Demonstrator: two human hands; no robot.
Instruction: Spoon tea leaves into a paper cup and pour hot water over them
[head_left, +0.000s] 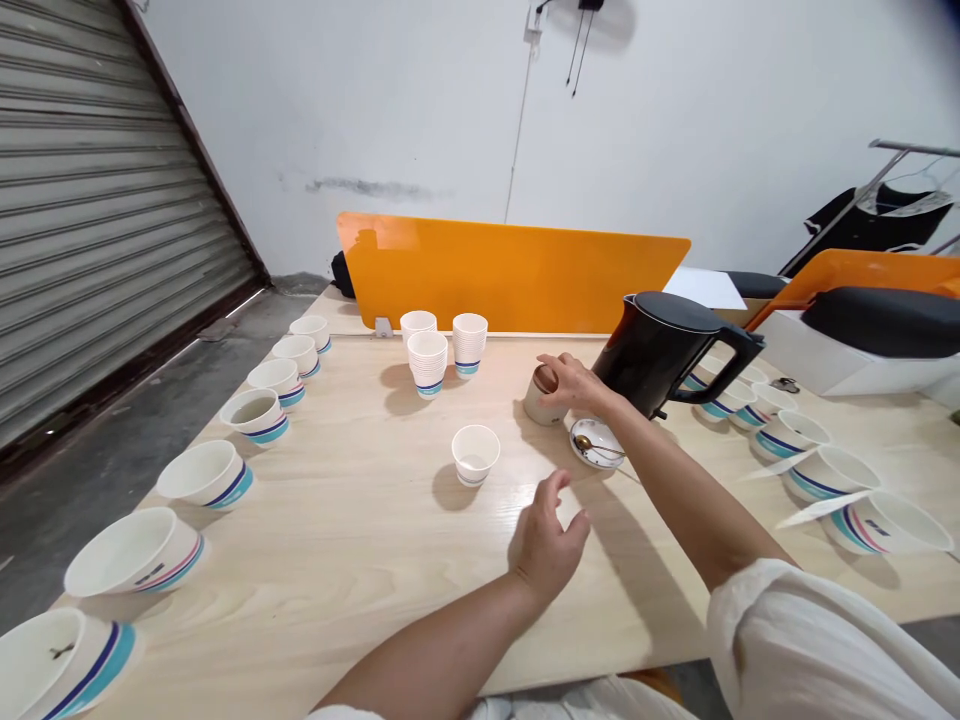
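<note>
Entry, right hand [574, 385]: centre right of the frame, fingers curled over the brown top of a small cream canister [541, 400], apparently gripping it, on the pale wood-grain bench [352, 560]. Just beside it: a black electric kettle [660, 350], and a white saucer [607, 435] carrying a gold spoon [583, 442].

Entry, left hand [549, 540]: lower centre, half open, fingers loosely curled, holding nothing. Nearest item: a single white paper cup [475, 455], upright.

Also listed: two stacks of paper cups [427, 365] beyond it; striped paper bowls [202, 475] in a row down the left side, more [829, 472] at right; an orange panel [510, 270] along the far edge.
</note>
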